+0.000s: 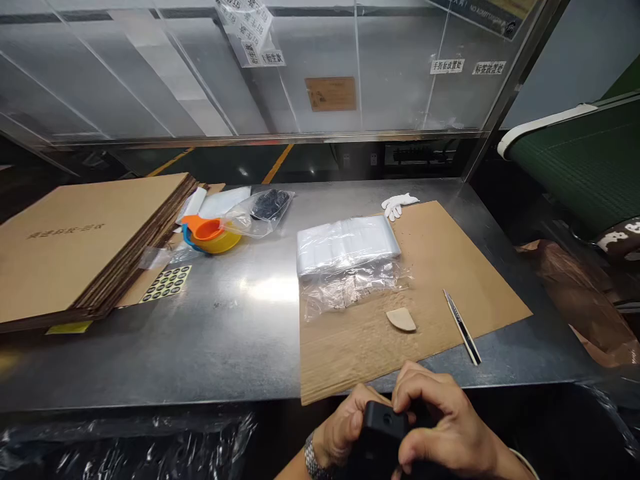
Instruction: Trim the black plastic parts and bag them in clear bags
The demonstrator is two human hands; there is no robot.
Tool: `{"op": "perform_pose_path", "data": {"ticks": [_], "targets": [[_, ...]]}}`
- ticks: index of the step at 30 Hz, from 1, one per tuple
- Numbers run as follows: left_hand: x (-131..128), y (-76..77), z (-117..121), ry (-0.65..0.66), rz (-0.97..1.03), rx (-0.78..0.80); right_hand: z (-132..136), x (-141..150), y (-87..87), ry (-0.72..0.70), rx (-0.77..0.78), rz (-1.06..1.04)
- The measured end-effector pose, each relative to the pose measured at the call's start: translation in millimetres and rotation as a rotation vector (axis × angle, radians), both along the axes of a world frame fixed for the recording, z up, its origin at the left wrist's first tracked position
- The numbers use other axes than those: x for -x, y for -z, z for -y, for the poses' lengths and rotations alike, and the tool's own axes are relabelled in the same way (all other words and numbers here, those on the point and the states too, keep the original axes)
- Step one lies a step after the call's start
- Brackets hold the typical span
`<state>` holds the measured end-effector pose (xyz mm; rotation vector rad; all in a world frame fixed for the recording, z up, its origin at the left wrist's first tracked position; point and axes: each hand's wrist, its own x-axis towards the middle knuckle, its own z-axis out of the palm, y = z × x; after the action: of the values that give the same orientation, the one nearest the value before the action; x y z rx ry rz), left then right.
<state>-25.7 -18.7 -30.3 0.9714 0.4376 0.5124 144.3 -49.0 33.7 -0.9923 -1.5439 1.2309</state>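
Observation:
A small black box-shaped part (383, 427) with a round hole in its face is held just in front of the table's near edge. My left hand (345, 423), with a metal watch band at the wrist, is closed around its left side. From the right, my right hand (445, 423) grips the same part with bent fingers and thumb; some fingertips are hidden behind it. Beyond the hands, a tan wedge-shaped piece (401, 319) lies on a flat cardboard sheet (350, 360). To its right rests a utility knife (463, 328), partly on the cardboard.
Clear plastic bags (347, 245) lie stacked on the cardboard, with a white glove (399, 205) behind. On the left are stacked cardboard (85, 247), a sticker sheet (167, 283), colored cups (217, 241) and a bagged black item (270, 205). A green conveyor belt (585, 153) stands at right.

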Motion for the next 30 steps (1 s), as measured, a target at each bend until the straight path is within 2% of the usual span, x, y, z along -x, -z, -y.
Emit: {"op": "perform_pose_path", "data": {"ticks": [3,8,13,19,22,26,30], "targets": [[-0.2,1.4,1.0,0.012,0.001,0.042,0.0,0.7,4.2,0.013,-0.026,-0.011],[1.6,1.3,4.0,-0.065,-0.015,0.070,0.4,0.0,5.6,0.002,-0.084,-0.028],[2.1,1.7,6.6,-0.022,0.019,0.174,0.4,-0.8,4.5,0.030,-0.001,-0.022],[-1.7,9.0,9.4,-0.111,0.086,0.266,-1.1,0.2,10.3,0.017,0.030,-0.060],[-4.8,10.2,12.0,-0.054,0.176,0.359,0.7,-0.6,14.0,0.044,0.135,-0.072],[-8.6,9.8,14.3,0.051,0.280,0.458,1.5,-2.3,17.3,0.043,0.157,-0.058],[-14.1,12.7,14.5,0.029,0.317,0.585,-1.5,-0.9,22.9,0.131,0.234,-0.077]]}}
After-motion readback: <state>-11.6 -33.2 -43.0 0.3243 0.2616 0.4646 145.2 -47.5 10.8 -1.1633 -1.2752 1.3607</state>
